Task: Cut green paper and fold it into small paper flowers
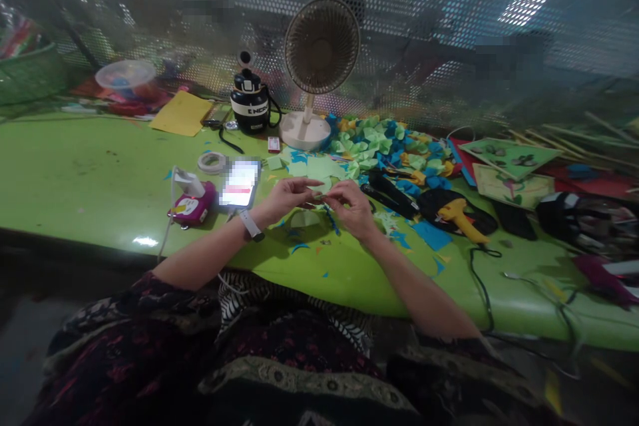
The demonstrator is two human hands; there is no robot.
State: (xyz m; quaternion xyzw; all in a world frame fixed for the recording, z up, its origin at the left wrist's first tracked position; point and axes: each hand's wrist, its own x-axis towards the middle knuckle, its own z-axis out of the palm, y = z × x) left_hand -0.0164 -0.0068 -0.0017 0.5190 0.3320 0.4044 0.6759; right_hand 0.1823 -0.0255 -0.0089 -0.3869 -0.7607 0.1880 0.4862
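Note:
My left hand [288, 198], with a pale watch strap [248, 223] on its wrist, meets my right hand [351, 206] over the front of the green table. Fingertips of both hands pinch a small greenish piece of paper [318, 197] between them; its exact shape is partly hidden by the fingers. Just below the hands is a pale green paper piece [304, 218]. Light green paper [322, 166] lies beyond the fingers, with blue scraps [299, 248] scattered around. A heap of green, blue and yellow paper flowers [374, 140] sits behind my right hand.
Left of my hands are a lit phone [240, 183], a purple power socket [194, 206] and a tape roll [212, 162]. A fan [322, 46] and black bottle [251, 106] stand behind. A yellow glue gun [462, 218], cables and paper cards [514, 183] lie right.

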